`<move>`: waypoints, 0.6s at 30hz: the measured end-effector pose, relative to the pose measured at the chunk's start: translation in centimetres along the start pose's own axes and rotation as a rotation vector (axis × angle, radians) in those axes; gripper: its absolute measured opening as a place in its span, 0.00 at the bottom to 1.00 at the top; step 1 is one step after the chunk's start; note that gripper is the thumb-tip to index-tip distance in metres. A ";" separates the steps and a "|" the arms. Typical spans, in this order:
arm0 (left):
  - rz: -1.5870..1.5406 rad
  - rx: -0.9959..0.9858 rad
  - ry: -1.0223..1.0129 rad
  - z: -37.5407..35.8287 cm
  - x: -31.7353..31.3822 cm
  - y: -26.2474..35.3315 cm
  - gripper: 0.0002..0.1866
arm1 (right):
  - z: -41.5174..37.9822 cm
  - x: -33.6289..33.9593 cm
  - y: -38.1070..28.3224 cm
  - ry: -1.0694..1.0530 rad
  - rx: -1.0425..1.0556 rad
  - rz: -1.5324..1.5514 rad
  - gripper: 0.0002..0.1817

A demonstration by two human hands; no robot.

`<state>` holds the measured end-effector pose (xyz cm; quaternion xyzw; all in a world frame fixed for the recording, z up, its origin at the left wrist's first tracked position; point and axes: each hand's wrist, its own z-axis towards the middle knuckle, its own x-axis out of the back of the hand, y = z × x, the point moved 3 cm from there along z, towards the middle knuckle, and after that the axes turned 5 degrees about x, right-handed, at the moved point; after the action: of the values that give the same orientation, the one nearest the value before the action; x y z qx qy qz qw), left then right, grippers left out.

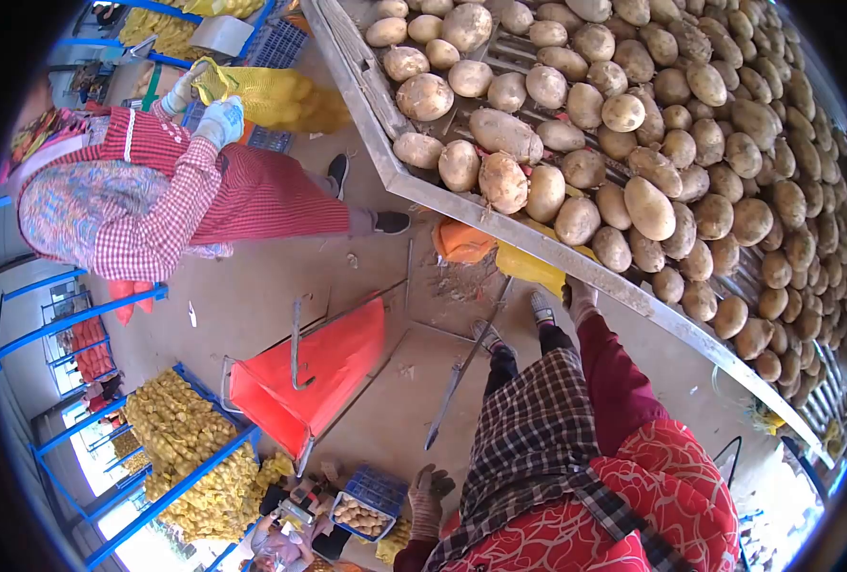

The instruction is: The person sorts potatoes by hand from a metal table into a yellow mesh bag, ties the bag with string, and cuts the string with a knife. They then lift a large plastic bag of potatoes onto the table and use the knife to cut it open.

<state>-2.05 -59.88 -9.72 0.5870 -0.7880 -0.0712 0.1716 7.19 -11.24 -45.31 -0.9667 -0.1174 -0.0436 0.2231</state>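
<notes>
My gloved left hand [430, 488] hangs low beside my checked apron [528, 429], fingers apart and holding nothing. At the metal rim of the sorting table [500, 221], my right hand [581, 297] reaches up, right beside a yellow bag [533, 269] below the rim. Its fingers are partly hidden there, and I cannot tell whether they grip the bag. Many potatoes [648, 208] lie across the slatted top. An orange bag [463, 241] hangs next to the yellow one.
A red sheet [314, 377] is slung on a metal frame left of my feet. Another person [175, 191] holds a yellow mesh sack [285, 98]. Lower left are a rack of potato sacks [190, 443], a blue crate [371, 491] with potatoes and a person [280, 548].
</notes>
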 end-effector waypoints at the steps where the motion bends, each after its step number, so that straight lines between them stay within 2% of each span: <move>1: -0.066 -0.054 0.030 0.3 0.7 0.4 0.23 | 0.0 0.9 -0.4 0.002 0.014 -0.004 0.08; 2: -0.078 -0.058 0.020 0.6 1.1 0.8 0.23 | -2.3 1.3 -3.9 0.013 0.662 -0.208 0.08; 3: -0.128 -0.138 0.072 1.0 1.7 1.3 0.21 | -4.3 2.1 -5.3 -0.298 0.437 0.280 0.08; 4: -0.174 -0.213 0.123 0.9 2.1 1.9 0.19 | -9.3 2.3 -8.6 -0.477 0.093 0.727 0.08; 5: -0.181 -0.212 0.107 0.6 1.9 2.8 0.19 | -10.4 2.9 -9.2 -0.475 0.111 0.722 0.08; 7: -0.228 -0.385 0.217 0.5 0.3 6.4 0.17 | -12.3 4.5 -10.4 -0.155 0.325 -0.225 0.11; 8: -0.247 -0.396 0.205 0.3 -1.1 8.3 0.17 | -15.0 3.8 -11.3 -0.253 0.338 -0.118 0.12; 10: -0.097 -0.680 0.184 -2.0 -3.6 12.2 0.17 | -22.8 1.7 -13.6 -0.534 0.285 -0.007 0.09; 11: -0.118 -0.693 0.179 -3.0 -4.8 13.7 0.17 | -25.5 0.8 -14.0 -0.694 0.259 0.106 0.09; 13: 0.067 -0.781 -0.060 -4.5 -8.6 17.0 0.26 | -32.7 -0.6 -15.0 -0.956 0.185 0.270 0.09; 15: 0.607 -1.393 0.026 -6.4 -12.1 20.9 0.37 | -41.4 -2.4 -17.3 -1.075 0.202 0.320 0.16; 17: 0.638 -1.455 -0.074 -10.1 -16.1 23.8 0.45 | -46.9 -3.9 -19.0 -1.279 0.226 0.292 0.20; 18: 0.544 -1.252 -0.342 -9.1 -16.9 23.8 0.41 | -49.3 -4.7 -20.0 -1.332 0.257 0.268 0.17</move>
<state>-15.97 -35.92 3.06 0.1406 -0.7336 -0.5573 0.3626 -3.88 -16.49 6.71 -0.7596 -0.1130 0.6018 0.2195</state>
